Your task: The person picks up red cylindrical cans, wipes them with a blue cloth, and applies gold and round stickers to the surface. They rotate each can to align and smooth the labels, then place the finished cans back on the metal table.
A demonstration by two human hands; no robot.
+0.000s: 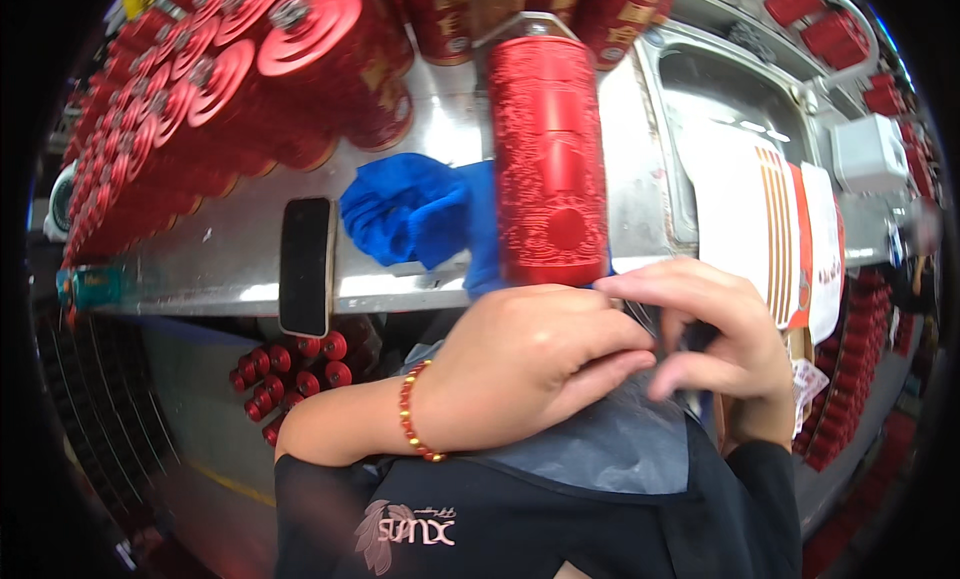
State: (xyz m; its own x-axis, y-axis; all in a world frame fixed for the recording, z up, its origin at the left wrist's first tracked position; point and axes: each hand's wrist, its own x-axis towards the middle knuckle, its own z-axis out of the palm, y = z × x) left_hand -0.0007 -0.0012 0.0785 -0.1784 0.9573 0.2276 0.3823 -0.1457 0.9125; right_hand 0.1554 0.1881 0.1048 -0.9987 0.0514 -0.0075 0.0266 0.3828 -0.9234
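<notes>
A red patterned cylinder (550, 159) lies lengthwise before me, its near end just beyond my hands. My left hand (535, 364), with a red and gold bead bracelet (408, 411) at the wrist, is closed beside that end, thumb and fingers pressed together; whether something small is between them is hidden. My right hand (715, 324) faces it from the right, fingers curved and apart, with nothing visible in them. The right index finger reaches close to the cylinder's near end. A crumpled blue cloth (405, 209) spreads to the left of the cylinder and partly under it.
Many red canisters (310, 39) stand in rows at the far left. A black phone (305, 264) lies at the table's front edge. To the right are a metal sink (740, 89), a white striped packet (750, 229) and a white box (870, 151). Red pieces (290, 374) sit below the table.
</notes>
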